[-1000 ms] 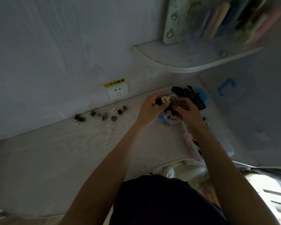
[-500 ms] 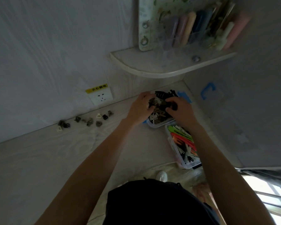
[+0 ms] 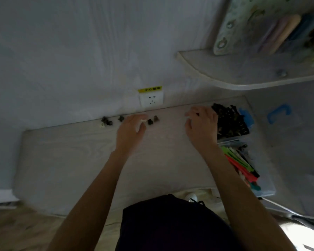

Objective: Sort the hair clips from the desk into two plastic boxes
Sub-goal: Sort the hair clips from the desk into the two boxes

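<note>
Both arms reach forward over the surface toward its far edge. The left hand lies palm down among the loose hair clips strung along that edge, its fingers curled; a pale clip seems pinched at their tips, though blur hides it. The right hand hovers beside the box of dark clips in the far right corner, fingers loosely bent, holding nothing. A second box of coloured clips sits nearer.

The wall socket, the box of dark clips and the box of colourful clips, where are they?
wall socket [image 3: 151, 101], head view, white faceplate.
box of dark clips [image 3: 233, 137], head view, clear front wall.
box of colourful clips [image 3: 266, 192], head view, near corner rim.
</note>
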